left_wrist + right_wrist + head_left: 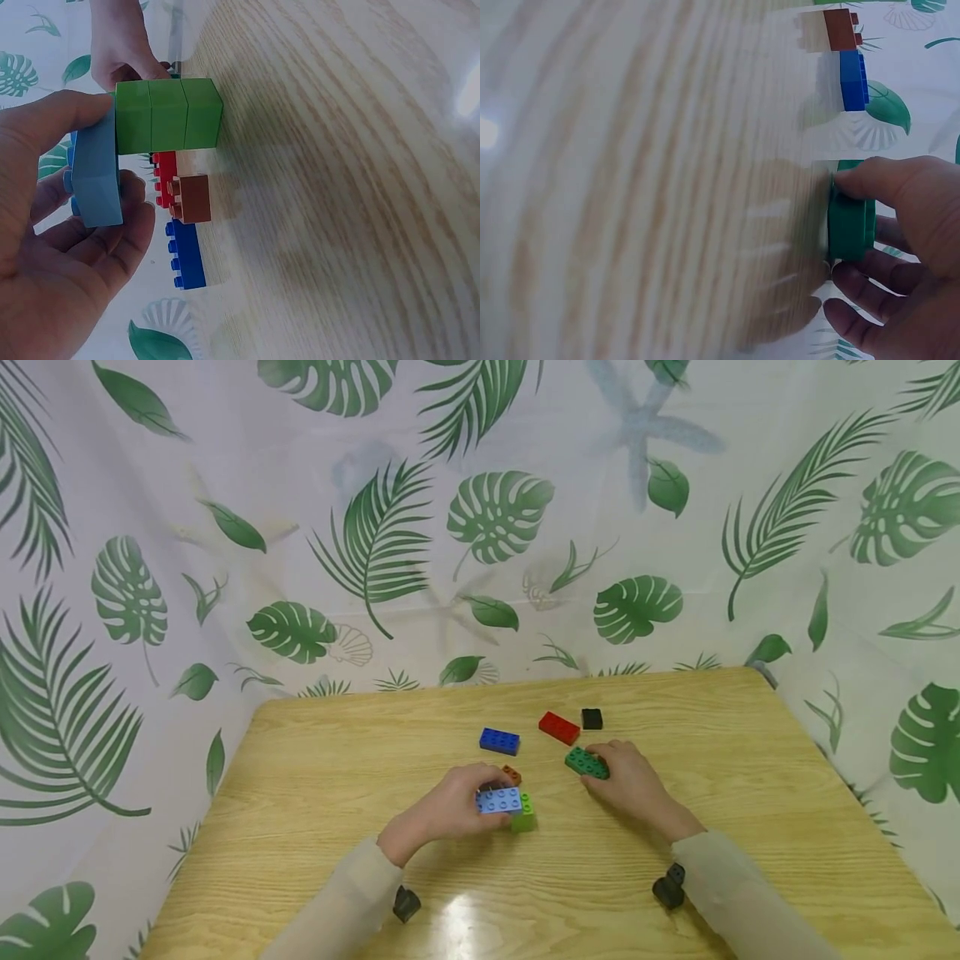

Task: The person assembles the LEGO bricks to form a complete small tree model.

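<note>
My left hand (457, 802) grips a light blue brick (501, 800) between thumb and curled fingers. That brick sits across the top of a light green stack (169, 115), jutting out to one side with some green studs left uncovered. On the right, my right hand (633, 783) pinches a dark green brick (849, 210) low at the tabletop, thumb on one side and fingers on the other. Just beyond the left hand lies a small brown brick (193, 199), partly hidden by that hand in the head view.
A blue brick (499, 741), a red brick (558, 727) and a small black brick (592, 719) lie farther back on the wooden table (337, 735). Behind the table hangs a leaf-patterned cloth (420, 652).
</note>
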{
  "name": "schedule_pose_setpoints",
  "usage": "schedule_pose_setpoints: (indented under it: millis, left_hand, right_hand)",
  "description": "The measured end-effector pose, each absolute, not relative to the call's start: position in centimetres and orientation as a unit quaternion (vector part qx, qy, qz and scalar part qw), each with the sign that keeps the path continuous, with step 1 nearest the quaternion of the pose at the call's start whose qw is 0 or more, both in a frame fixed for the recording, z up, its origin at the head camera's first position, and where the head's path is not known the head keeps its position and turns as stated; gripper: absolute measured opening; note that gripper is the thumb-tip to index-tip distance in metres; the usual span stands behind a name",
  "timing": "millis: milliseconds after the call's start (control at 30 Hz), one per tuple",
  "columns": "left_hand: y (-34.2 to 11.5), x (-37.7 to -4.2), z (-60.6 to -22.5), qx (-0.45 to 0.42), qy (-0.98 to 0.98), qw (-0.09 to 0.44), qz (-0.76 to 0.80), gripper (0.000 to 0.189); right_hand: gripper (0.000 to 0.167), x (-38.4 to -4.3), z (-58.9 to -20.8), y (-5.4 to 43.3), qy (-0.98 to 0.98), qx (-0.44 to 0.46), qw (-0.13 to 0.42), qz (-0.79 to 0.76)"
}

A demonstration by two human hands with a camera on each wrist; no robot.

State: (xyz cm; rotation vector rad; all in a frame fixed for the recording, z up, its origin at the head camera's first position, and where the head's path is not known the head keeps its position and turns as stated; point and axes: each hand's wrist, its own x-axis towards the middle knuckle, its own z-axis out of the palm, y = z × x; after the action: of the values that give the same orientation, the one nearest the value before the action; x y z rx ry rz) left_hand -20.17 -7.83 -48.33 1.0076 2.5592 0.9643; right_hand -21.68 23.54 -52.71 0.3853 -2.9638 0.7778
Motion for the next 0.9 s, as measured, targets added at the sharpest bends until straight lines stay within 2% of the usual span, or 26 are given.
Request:
schedule_pose_setpoints:
  millis: [533, 900]
  left_hand:
    - [-7.7, -20.4, -48.6, 0.350, 0.867, 0.108, 0.338, 0.048]
    - [-7.7, -20.2, -48.4, 0.343, 0.868, 0.119, 0.339, 0.049]
  right_hand:
    - [0.043, -20.8, -50.7, 22.7, -0.934, 0.162, 0.036, 0.316]
    - [0.042, -19.8, -49.0, 21.8, -0.916, 0.220, -0.004, 0.336]
